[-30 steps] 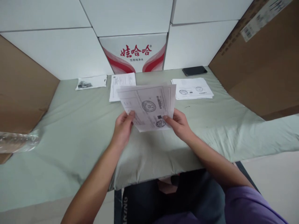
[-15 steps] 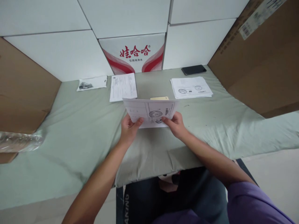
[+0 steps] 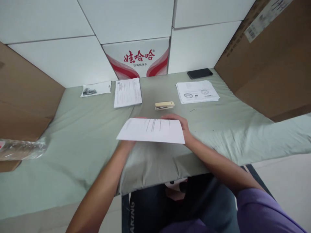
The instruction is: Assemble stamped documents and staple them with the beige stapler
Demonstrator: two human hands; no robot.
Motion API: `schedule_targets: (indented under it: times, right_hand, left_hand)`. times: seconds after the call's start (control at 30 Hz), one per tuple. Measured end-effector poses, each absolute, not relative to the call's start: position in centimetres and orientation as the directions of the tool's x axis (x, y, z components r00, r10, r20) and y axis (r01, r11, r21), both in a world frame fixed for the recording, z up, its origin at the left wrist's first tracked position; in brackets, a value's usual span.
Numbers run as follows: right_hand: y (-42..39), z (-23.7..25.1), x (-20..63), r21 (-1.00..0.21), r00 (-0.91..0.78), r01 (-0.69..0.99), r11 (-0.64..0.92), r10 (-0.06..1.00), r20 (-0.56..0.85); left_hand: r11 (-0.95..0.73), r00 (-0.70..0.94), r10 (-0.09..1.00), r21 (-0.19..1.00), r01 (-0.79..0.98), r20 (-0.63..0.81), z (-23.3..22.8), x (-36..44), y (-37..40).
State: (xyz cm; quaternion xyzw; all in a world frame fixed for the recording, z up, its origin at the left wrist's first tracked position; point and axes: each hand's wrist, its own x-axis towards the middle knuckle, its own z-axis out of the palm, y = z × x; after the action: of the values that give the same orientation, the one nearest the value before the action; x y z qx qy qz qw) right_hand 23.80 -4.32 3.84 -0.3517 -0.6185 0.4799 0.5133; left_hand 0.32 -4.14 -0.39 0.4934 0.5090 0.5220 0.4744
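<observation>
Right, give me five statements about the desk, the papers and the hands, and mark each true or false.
1. Both hands hold the sheets. True.
2. The stapler lies beyond the held sheets. True.
3. The phone rests on the paper stack. False: it lies apart, behind it.
4. The right hand grips the stapler. False: it grips the sheets.
5. The table cover is red. False: pale green.

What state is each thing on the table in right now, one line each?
Sheets in hand: tilted nearly flat, held by both hands.
Left hand: mostly hidden under the sheets.
Right hand: gripping their right edge.
Stapler: closed, lying free.
Phone: screen dark.
Paper stack: flat, untouched.
Single sheet: flat.
</observation>
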Motion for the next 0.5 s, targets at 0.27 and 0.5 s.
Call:
schedule_targets:
  times: [0.27, 0.5]
  right_hand:
    - [-3.5, 2.1, 23.8, -0.982, -0.158, -0.05, 0.181, 0.969, 0.187]
    - [-2.6, 1.2, 23.9, -0.979, -0.141, -0.055, 0.197, 0.969, 0.203]
  left_hand:
    - [0.057, 0.051, 0.997, 0.996, -0.066, -0.054, 0.8, 1.2, -4.4]
    - [0.073, 0.037, 0.997, 0.994, -0.087, -0.07, 0.1, 0.8, -4.6]
